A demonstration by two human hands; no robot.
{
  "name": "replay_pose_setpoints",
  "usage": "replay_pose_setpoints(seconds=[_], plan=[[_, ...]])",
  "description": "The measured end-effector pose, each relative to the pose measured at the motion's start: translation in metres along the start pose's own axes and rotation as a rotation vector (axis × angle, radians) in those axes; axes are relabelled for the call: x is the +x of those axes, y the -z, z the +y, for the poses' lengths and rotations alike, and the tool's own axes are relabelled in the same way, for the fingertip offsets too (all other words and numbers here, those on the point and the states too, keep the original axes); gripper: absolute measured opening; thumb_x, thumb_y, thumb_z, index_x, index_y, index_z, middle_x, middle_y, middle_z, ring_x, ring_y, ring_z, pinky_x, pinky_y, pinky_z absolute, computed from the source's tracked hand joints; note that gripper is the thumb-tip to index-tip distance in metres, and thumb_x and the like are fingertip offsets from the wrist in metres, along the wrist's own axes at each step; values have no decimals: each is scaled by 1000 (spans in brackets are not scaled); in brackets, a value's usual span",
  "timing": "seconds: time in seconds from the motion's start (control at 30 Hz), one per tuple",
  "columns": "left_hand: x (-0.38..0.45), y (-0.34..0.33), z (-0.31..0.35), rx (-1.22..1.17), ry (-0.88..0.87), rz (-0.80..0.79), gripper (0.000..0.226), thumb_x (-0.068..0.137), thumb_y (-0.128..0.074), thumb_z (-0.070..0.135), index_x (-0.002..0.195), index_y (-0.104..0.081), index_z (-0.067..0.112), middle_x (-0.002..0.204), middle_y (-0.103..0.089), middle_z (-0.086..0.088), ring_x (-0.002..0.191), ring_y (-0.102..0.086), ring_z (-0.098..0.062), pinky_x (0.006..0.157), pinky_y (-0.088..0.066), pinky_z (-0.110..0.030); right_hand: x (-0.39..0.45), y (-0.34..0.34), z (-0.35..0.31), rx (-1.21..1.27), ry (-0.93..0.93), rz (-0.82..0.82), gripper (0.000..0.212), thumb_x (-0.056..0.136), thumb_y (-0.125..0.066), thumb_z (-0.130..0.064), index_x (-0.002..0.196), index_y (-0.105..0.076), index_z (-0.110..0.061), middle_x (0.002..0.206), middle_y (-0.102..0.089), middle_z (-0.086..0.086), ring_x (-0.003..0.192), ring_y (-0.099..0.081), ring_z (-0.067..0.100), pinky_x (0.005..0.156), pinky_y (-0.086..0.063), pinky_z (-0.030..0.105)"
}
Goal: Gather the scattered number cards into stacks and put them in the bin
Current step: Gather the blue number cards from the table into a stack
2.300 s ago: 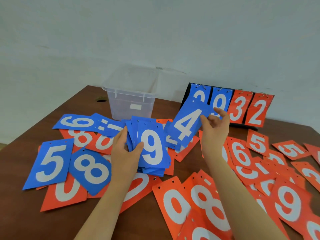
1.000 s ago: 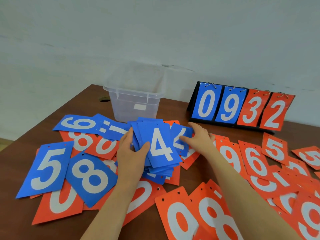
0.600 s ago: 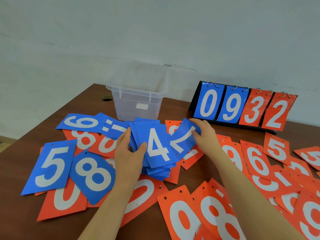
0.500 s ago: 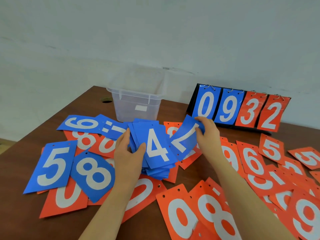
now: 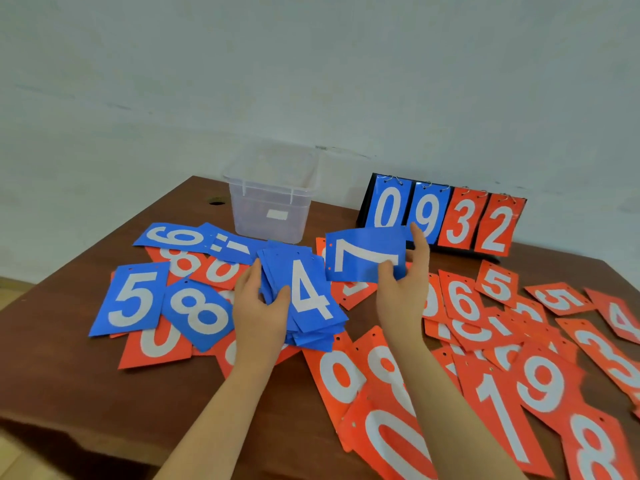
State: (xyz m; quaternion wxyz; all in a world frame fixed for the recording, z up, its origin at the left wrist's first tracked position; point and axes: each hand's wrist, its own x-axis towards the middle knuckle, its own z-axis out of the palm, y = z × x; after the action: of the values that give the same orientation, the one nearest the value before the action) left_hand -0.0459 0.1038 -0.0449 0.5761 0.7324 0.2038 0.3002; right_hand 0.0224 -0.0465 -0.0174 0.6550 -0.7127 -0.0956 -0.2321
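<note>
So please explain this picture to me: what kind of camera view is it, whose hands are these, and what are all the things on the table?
There is no machine. A person wears a camera on the head, looking down at their own hands. The left hand holds a blue card stack with a 4 on top. The right hand has a grip on a blue 7 card. Red cards and blue cards lie scattered on the brown table. Behind stand a clear bin and a scoreboard reading 0932.
</note>
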Motion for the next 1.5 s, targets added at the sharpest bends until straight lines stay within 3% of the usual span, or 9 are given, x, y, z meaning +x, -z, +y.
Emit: replay_pose_setpoints(seconds=[0.13,0.3,0.43,0.63,0.8,0.97,1.07,1.3,1.5], plan=[[-10,5,-5,32,15,-11,60,88,-60,16,141,-33,17,144,-37,-3,133,-34,-18,104,-40,-40,-20,-3,-7,-9,8,14,60,92,-48,-1,139,-35,-34,137,-44,-12,122,-45,3,92,-52,31],[-18,13,-3,28,11,-1,57,89,-58,15,141,-34,16,142,-38,-2,131,-36,-17,99,-41,-34,-34,-4,-25,-14,23,49,58,94,-45,-2,143,-32,-30,100,-39,-44,98,-48,-13,83,-53,45],[-25,17,-1,19,13,-20,56,89,-57,15,141,-35,15,143,-38,-2,132,-35,-17,103,-40,-36,-44,-4,-33,92,-6,46,58,90,-48,0,138,-34,-30,135,-45,-7,122,-48,14,92,-51,44],[-47,27,8,-99,-2,44,56,91,-54,17,142,-31,19,144,-33,1,131,-31,-8,100,-37,-25,-74,-2,-31,-114,-96,-50,43,85,-62,-6,113,-36,-26,86,-50,-9,76,-55,2,65,-46,17],[-53,37,4,-152,-18,74,58,88,-59,24,141,-34,22,140,-37,4,127,-37,-4,92,-44,-20,-90,-9,-17,-313,-97,-142,37,77,-74,-25,87,-41,-38,78,-52,-10,75,-55,12,85,-47,51],[-51,50,-9,-75,-23,92,55,84,-65,19,133,-42,16,134,-42,-1,126,-41,-12,96,-47,-33,-97,-18,-10,-362,26,-242,20,80,-71,-28,86,-52,-28,86,-46,-21,89,-53,16,83,-46,51],[-38,62,-18,-34,-12,109,57,84,-64,17,135,-39,16,136,-41,-3,128,-38,-14,99,-45,-38,-83,-25,0,-391,-91,-225,10,84,-65,-29,87,-55,-26,94,-53,-6,96,-53,22,88,-44,54],[-9,79,-23,53,-9,91,60,85,-63,16,138,-35,20,137,-39,0,127,-38,-11,97,-41,-29,-38,-53,24,-851,-246,-501,59,85,-61,-46,135,-43,-22,145,-33,7,135,-28,29,108,-23,49],[2,84,-27,19,20,94,60,85,-63,12,138,-36,24,131,-39,8,124,-42,-12,89,-41,-23,-26,-60,42,-1016,-302,-645,78,77,-63,-59,137,-35,-19,146,-28,9,136,-24,31,111,-20,50]])
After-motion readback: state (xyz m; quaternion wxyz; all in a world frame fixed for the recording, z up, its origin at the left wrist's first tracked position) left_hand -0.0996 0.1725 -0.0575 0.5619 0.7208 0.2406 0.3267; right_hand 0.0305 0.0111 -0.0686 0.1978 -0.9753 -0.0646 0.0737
